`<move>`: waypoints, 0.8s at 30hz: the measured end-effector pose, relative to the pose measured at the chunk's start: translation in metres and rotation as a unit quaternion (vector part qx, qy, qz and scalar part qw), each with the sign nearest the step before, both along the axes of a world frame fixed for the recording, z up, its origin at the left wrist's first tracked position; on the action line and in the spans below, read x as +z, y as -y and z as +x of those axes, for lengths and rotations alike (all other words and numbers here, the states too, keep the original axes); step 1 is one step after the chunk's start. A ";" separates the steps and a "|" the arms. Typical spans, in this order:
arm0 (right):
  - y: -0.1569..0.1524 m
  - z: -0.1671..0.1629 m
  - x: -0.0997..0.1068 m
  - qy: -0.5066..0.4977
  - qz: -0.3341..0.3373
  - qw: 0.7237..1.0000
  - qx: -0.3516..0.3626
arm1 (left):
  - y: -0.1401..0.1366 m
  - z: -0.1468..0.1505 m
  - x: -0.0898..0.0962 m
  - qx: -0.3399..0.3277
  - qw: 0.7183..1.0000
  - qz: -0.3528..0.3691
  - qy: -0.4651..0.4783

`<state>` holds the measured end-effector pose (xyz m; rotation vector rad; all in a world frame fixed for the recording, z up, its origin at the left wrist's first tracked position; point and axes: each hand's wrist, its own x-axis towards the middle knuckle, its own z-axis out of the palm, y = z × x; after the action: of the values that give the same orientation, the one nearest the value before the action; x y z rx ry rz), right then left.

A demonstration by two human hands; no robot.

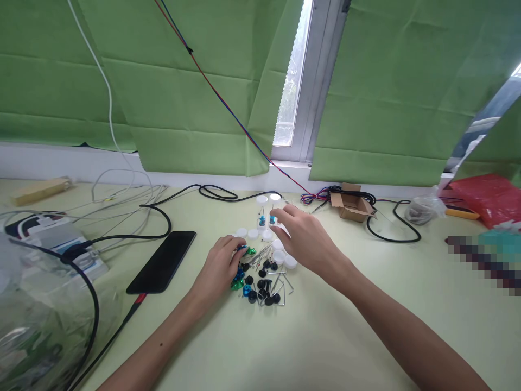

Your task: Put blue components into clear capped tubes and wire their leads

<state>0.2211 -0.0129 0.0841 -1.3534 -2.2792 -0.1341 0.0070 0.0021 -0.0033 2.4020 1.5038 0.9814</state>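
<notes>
Two small clear bottles with white caps stand upright, each with a blue part and thin metal rods inside. Curled around the right-hand bottle [273, 221] are the thumb and forefinger of my right hand [305, 233]. Left of it stands the other bottle [261, 217], apart from my fingers. My left hand [220, 266] lies low on the table with bent, closed fingers over small blue and green parts; what they grip is partly hidden. A green part [251, 251] shows by its fingertips. Below lie black knobs [269, 300], a blue knob [246, 290] and L-shaped hex keys [282, 293].
Several white caps [278, 257] lie between my hands. A black phone [161, 263] is at left, beside cables and a clear plastic bag [61, 336]. An open cardboard box [352, 207] with black cable sits at back right. A red bag [488, 198] lies far right.
</notes>
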 end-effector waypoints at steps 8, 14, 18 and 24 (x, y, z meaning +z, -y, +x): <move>-0.014 -0.005 -0.030 -0.016 -0.085 0.992 0.094 | 0.001 0.001 0.004 -0.002 0.993 0.000 0.114; -0.024 -0.016 -0.062 -0.012 -0.138 0.977 0.160 | 0.000 0.002 0.009 0.024 0.945 -0.137 0.297; -0.024 -0.021 -0.073 -0.016 -0.164 0.970 0.176 | -0.001 0.001 0.013 0.029 0.918 -0.177 0.354; -0.022 -0.024 -0.079 -0.002 -0.167 0.970 0.174 | 0.002 0.006 0.014 0.018 0.872 -0.243 0.425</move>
<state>0.1973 0.0094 0.0052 -1.0714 -2.5766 0.3853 0.0129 -0.0002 0.0104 1.3069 1.2271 1.2379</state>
